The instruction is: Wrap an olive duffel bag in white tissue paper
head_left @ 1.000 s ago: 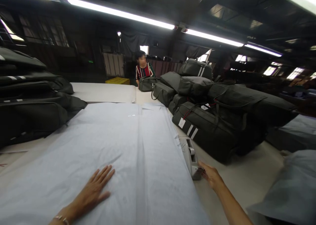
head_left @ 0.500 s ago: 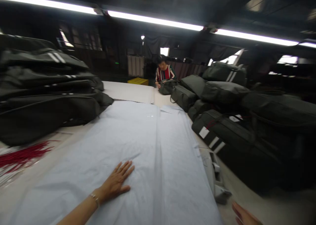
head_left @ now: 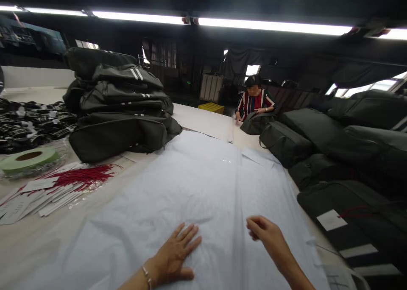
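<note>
My left hand (head_left: 176,254) lies flat with fingers spread on a large sheet of pale, thin plastic (head_left: 203,188) that covers the table in front of me. A bracelet circles that wrist. Over the right part of the sheet is my right hand (head_left: 265,232), its fingers curled together; whether something small is pinched in them I cannot make out. A lengthwise crease runs down the sheet between the two hands.
Dark bags are stacked at the left (head_left: 121,133) and along the right (head_left: 343,196). Tags with red cords (head_left: 85,175), a green tape roll (head_left: 30,159) and black straps (head_left: 34,122) lie left. A person (head_left: 254,99) handles a bag at the far end.
The view has turned left, showing the tape roll and straps. My right hand has come in from the lower right edge to above the sheet, fingers now curled. My left hand stays flat.
</note>
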`<state>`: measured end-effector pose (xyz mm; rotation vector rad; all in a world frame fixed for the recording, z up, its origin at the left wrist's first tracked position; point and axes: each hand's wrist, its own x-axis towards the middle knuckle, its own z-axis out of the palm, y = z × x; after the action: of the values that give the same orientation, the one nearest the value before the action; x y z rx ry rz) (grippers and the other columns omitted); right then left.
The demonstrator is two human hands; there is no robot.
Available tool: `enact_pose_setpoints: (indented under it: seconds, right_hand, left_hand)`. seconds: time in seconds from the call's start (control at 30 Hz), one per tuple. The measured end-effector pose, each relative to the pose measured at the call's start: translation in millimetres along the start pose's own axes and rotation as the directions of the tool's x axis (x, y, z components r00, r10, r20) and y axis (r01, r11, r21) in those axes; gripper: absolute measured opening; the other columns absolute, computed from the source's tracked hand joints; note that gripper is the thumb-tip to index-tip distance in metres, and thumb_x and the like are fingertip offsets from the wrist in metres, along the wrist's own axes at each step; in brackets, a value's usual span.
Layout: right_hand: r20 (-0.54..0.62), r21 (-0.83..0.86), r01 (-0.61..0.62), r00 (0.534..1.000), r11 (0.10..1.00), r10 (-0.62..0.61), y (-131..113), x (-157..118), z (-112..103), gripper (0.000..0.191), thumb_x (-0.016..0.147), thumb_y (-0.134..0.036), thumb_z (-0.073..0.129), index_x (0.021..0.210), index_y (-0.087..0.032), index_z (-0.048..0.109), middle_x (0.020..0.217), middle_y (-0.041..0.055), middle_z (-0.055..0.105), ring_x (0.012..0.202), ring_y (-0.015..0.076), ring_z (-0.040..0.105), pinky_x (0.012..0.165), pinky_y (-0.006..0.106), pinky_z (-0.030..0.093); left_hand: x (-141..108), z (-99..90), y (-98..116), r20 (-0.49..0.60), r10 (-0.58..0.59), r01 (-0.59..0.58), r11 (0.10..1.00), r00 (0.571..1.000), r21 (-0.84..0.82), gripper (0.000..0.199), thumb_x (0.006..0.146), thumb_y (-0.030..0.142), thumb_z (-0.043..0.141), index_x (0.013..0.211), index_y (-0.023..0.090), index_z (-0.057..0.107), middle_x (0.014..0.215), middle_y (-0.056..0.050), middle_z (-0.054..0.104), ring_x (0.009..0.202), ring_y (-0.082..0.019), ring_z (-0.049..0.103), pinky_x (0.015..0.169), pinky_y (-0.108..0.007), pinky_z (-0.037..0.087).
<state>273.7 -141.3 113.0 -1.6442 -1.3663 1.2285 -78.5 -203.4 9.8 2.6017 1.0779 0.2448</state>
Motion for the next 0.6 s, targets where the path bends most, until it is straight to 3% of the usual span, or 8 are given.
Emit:
enact_pose_setpoints:
  seconds: [0.07,0.13,0.23,0.4,0.53,0.6]
  right_hand:
    - [0.173,0.012,-0.005,0.985,1.000,0.002,-37.9,54.8,44.3,0.031,0.066,-0.044,0.070,0.079,-0.018,0.060,0.074,0.0028,0.066,0.063,0.0141,0.060,0.058,0.025,0.049]
    - [0.257,-0.007,-0.047,0.965,0.999,0.047,-61.4,103.3,75.1,0.036,0.062,-0.036,0.073,0.088,-0.018,0.057,0.071,0.0019,0.066,0.060,0.0127,0.059,0.056,0.024,0.047]
    - [0.335,-0.074,-0.104,0.934,0.992,0.124,-67.5,153.3,92.4,0.041,0.061,-0.031,0.075,0.092,-0.019,0.052,0.070,0.0022,0.067,0.059,0.0126,0.060,0.054,0.022,0.046]
    - [0.333,-0.279,-0.120,0.919,0.953,0.213,-44.0,186.4,95.8,0.026,0.069,-0.028,0.072,0.078,-0.019,0.050,0.065,0.0007,0.065,0.054,0.0103,0.057,0.048,0.019,0.039]
    - [0.213,-0.497,-0.126,0.941,0.859,0.262,-23.3,195.6,106.5,0.019,0.073,-0.025,0.071,0.074,-0.018,0.053,0.052,-0.0046,0.057,0.043,0.0098,0.049,0.045,0.022,0.037]
    - [0.168,-0.573,-0.120,0.951,0.811,0.260,-17.3,199.4,108.3,0.022,0.069,-0.027,0.074,0.069,-0.018,0.054,0.051,-0.0020,0.058,0.044,0.0131,0.053,0.048,0.025,0.040]
  left_hand:
    - [0.0,-0.8,0.2,0.002,0.000,0.000,1.000,1.000,0.005,0.090,0.087,0.074,0.044,0.155,0.030,0.005,0.160,-0.011,0.015,0.145,-0.035,0.020,0.117,-0.060,0.018]
    - [0.5,0.7,-0.8,-0.015,0.007,-0.007,1.000,1.000,0.019,0.092,0.086,0.073,0.046,0.155,0.029,0.004,0.159,-0.011,0.016,0.145,-0.035,0.022,0.117,-0.059,0.019]
    - [2.2,8.5,-4.6,-0.012,0.031,-0.031,0.998,0.999,0.052,0.091,0.089,0.068,0.048,0.155,0.025,0.004,0.158,-0.014,0.019,0.144,-0.036,0.025,0.116,-0.058,0.024]
    - [5.2,25.5,-12.0,-0.069,0.046,-0.035,0.986,0.997,0.162,0.071,0.098,0.033,0.050,0.155,0.027,0.008,0.156,-0.011,0.028,0.143,-0.029,0.031,0.116,-0.051,0.027]
    - [5.0,29.5,-13.6,-0.102,0.069,-0.050,0.982,0.992,0.183,0.067,0.099,0.031,0.048,0.155,0.026,0.010,0.156,-0.010,0.028,0.142,-0.028,0.032,0.117,-0.047,0.028]
    - [4.8,29.8,-13.5,-0.098,0.064,-0.046,0.984,0.993,0.174,0.069,0.098,0.031,0.050,0.155,0.026,0.010,0.156,-0.010,0.026,0.143,-0.028,0.031,0.117,-0.048,0.028]
